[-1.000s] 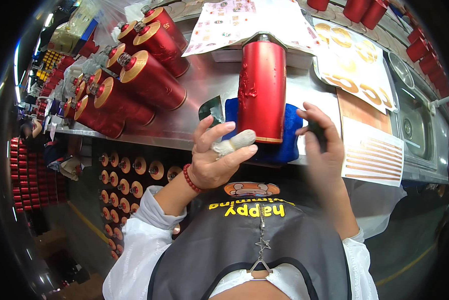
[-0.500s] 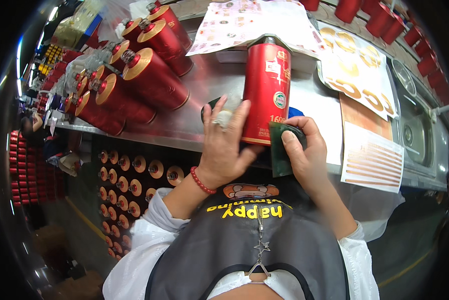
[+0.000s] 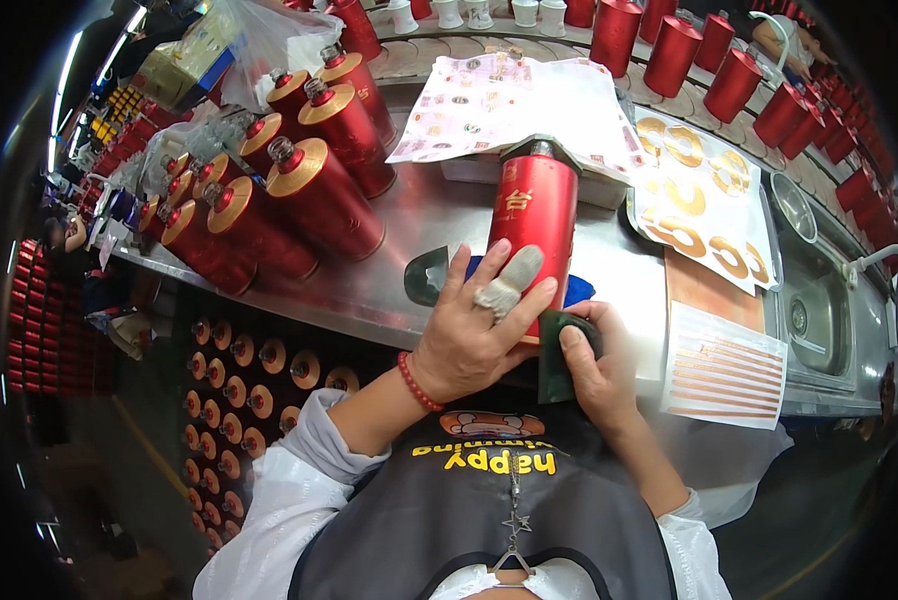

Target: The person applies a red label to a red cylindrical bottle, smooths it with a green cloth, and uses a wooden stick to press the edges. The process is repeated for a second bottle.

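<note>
A red bottle with gold lettering lies on its side on the metal table, its neck away from me on a dark rest. My left hand grips its near end, fingers spread over the side and thumb low by the base. A pale cover wraps one finger. My right hand pinches a dark green flat scraper against the bottle's near right edge. Blue cloth shows beneath the bottle. A dark green rounded piece lies left of my left hand.
Several red bottles with gold shoulders stand at the left, and more below the table edge. Printed sheets lie at the back. Gold ring decals, a striped gold sheet and a sink are at the right.
The bottle has turned about its length, so the large white lettering and round label no longer show. My left hand has moved right onto its side; the scraper stays at its near end.
</note>
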`<action>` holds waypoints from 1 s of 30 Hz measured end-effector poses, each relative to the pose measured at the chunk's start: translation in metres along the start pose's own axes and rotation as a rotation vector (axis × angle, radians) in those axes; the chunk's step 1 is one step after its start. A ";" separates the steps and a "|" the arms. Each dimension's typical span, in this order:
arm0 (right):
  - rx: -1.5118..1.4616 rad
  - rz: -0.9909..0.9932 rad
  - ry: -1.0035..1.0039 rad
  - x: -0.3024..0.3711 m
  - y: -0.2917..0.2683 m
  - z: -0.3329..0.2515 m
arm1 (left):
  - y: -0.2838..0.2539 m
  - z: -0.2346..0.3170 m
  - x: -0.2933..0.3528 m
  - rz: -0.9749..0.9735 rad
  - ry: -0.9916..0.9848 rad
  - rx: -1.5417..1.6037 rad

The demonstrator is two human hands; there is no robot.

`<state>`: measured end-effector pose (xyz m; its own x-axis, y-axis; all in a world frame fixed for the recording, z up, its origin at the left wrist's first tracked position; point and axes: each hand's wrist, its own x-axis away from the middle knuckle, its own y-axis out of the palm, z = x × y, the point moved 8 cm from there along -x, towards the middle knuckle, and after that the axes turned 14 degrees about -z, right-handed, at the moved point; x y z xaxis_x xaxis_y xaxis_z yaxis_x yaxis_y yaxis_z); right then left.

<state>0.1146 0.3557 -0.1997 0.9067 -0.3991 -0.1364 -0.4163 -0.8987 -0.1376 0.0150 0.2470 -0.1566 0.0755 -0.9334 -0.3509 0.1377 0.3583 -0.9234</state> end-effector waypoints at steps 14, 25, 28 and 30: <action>0.199 -0.034 -0.086 0.004 -0.011 -0.008 | 0.005 -0.030 0.023 0.076 -0.036 0.204; 0.834 -0.086 -0.299 -0.008 0.023 -0.018 | 0.084 -0.139 -0.117 -0.134 -0.469 1.958; 0.858 -0.063 -0.386 -0.003 0.030 -0.021 | 0.098 -0.160 -0.126 -0.258 -0.590 1.775; 0.823 -0.070 -0.419 0.005 0.034 -0.028 | 0.097 -0.155 -0.117 -0.365 -0.525 1.772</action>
<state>0.1073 0.3184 -0.1778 0.8996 -0.1065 -0.4235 -0.4243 -0.4424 -0.7901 -0.1336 0.3879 -0.2288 0.0183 -0.9811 0.1929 0.9130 0.0951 0.3967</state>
